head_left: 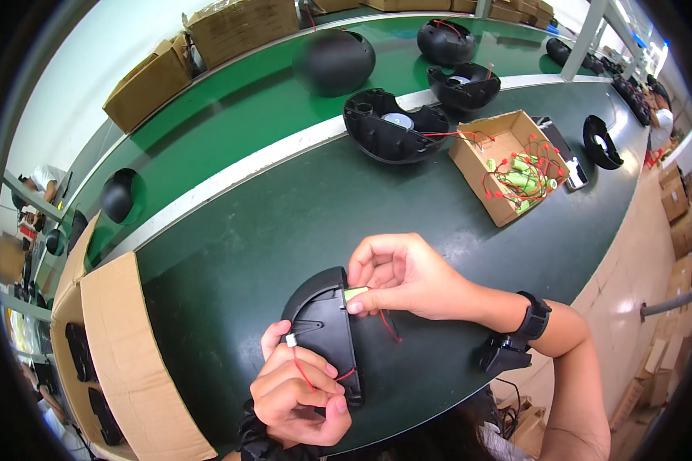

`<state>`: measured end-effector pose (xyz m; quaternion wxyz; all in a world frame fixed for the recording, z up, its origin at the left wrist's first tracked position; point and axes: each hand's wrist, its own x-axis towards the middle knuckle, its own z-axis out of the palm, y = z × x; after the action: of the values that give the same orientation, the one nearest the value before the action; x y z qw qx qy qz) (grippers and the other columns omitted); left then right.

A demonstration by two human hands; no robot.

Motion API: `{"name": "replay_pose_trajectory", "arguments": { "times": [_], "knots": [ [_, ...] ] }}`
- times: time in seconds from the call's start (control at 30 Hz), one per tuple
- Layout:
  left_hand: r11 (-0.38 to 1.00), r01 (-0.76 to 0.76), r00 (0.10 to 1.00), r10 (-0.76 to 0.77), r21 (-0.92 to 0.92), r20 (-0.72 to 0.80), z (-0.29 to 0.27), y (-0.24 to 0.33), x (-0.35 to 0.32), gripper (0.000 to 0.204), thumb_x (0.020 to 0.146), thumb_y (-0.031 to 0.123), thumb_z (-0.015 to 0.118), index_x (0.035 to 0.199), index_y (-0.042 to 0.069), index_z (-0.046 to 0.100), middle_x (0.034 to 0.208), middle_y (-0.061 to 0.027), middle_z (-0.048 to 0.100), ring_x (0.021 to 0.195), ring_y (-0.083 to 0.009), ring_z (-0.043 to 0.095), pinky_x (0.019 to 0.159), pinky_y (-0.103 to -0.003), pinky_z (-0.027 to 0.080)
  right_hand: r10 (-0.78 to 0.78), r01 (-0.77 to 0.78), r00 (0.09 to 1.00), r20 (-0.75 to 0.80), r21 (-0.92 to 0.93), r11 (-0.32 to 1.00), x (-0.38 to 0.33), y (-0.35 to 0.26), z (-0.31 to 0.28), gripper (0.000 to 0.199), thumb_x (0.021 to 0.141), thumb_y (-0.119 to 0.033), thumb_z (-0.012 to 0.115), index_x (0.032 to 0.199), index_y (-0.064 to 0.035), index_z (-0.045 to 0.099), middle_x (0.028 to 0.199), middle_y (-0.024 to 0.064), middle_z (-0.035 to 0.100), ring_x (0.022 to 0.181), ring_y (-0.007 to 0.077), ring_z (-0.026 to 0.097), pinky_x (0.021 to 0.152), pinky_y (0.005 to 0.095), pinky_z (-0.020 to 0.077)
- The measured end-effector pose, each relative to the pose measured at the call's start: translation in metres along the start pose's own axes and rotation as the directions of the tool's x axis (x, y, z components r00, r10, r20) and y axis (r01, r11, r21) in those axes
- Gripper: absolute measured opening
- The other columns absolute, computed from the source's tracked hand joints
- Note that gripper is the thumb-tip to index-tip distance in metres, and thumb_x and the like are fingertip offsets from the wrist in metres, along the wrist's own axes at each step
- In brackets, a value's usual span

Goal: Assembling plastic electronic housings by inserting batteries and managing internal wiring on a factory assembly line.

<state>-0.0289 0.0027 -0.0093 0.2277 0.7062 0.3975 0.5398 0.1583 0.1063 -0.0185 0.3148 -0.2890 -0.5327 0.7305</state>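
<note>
A black half-dome plastic shell (330, 312) is held above the green worktable. My left hand (296, 393) grips its lower left edge, fingers closed round it. A red wire with a small white connector (291, 339) lies across those fingers. My right hand (415, 283) pinches a light-green battery cell (354, 293) between thumb and fingers at the shell's upper right edge. From under the right hand hangs a red battery lead (391, 326). How deep the cell sits in the shell is hidden by the fingers and the shell's wall.
A cardboard box (475, 169) of green batteries with red-plugged leads stands ahead on the right. Beside it is an open black shell (396, 138) with a round silver part. A large open carton (142, 361) is at my left. A green conveyor (231, 115) with black housings runs behind.
</note>
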Motion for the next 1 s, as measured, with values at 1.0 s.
{"name": "replay_pose_trajectory", "arguments": {
  "times": [1.0],
  "knots": [
    [0.99,-0.091,0.989,0.102,0.107,-0.107,0.004,-0.007,-0.016,0.023,0.07,0.004,0.054,0.061,0.014,0.035,0.049,0.0057,0.04,0.049,-0.0094,0.047,0.097,-0.047,0.033,-0.205,0.236,0.965,0.165,-0.199,0.951,-0.009,0.0,0.008,0.04,0.086,0.0,0.059,0.125,-0.0002,0.051,0.121,0.0132,0.058,0.114,0.0224,0.055,0.098,0.0347,0.0431]
  ]
}}
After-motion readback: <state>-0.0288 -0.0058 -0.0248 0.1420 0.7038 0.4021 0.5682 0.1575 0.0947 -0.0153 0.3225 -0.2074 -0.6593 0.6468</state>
